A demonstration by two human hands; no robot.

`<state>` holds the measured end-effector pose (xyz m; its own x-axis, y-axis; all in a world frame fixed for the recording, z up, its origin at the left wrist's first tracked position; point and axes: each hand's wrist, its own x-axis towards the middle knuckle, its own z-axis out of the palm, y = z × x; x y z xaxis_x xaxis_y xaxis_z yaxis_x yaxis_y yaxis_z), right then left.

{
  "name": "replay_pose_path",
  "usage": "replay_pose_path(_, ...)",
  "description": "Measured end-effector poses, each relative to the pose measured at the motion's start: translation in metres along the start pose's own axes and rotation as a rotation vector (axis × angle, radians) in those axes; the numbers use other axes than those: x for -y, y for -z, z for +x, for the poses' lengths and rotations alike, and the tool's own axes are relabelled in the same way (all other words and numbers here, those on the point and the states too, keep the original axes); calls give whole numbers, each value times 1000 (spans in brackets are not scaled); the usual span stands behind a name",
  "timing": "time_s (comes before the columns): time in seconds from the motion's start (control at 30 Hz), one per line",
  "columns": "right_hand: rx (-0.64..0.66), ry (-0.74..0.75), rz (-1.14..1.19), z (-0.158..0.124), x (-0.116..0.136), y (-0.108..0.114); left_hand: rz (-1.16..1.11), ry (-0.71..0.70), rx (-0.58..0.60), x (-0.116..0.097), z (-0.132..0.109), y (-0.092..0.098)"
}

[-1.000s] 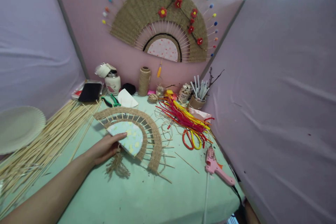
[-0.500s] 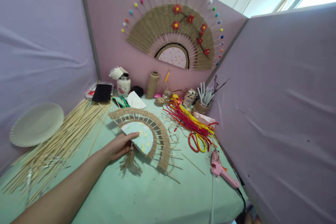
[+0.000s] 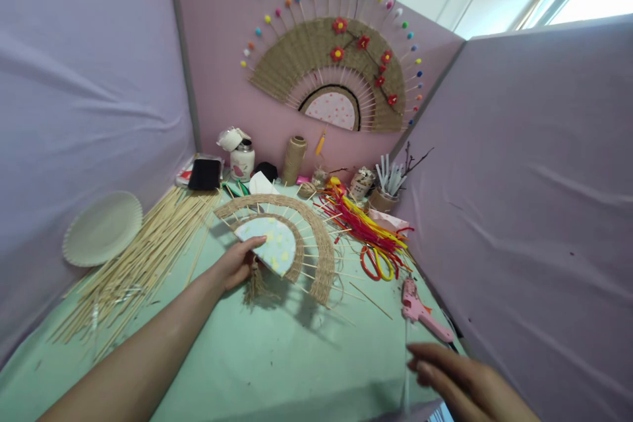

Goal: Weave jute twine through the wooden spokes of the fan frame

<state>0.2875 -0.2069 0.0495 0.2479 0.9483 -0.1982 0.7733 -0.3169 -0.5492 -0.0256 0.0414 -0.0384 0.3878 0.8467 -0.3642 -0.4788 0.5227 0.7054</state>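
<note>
My left hand (image 3: 235,267) is closed on the lower edge of a half-round hand fan (image 3: 324,247), with the thumb on its pale floral centre. Woven twine bands run around that centre, and thin sticks poke out past the outer band. A twine tassel (image 3: 254,283) hangs under the hand, partly hidden. The fan is tilted up off the table. At the lower right my right hand (image 3: 462,379) has its fingers stretched out, holding nothing. Just beyond it lies a pink glue gun (image 3: 424,316) with a long pale glue stick in its front.
Thin bamboo sticks (image 3: 148,257) cover the left side, beside a white plate (image 3: 103,229). Red and yellow pipe cleaners (image 3: 366,224) lie at the right. A twine spool (image 3: 295,159) and jars stand at the back, below a large decorated fan (image 3: 297,49) on the wall.
My right hand has come into view at the lower right, near the glue gun. The fan has been raised and tilted a little in my left hand. The camera view has shifted slightly.
</note>
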Motion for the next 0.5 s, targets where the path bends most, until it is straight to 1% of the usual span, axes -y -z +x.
replay_pose_path(0.07,-88,127,84,19,45,23,-41,-16,-21,-5,-2,1)
replay_pose_path(0.13,-207,240,183,41,81,38,-83,-31,-43,-12,-4,3)
replay_pose_path(0.17,-269,280,223,53,95,43,-103,-42,-59,-15,-5,5)
replay_pose_path(0.2,-288,317,257,65,105,45,-121,-59,-77,-18,-5,6)
replay_pose_path(0.23,-274,348,308,77,113,46,-139,-81,-95,-22,-5,8)
replay_pose_path(0.3,-207,368,413,99,120,41,-169,-128,-117,-28,-4,11)
replay_pose_path(0.37,-108,356,507,117,118,29,-191,-161,-122,-32,-3,14)
replay_pose_path(0.5,9,298,781,140,104,-11,-203,-185,-137,-35,0,19)
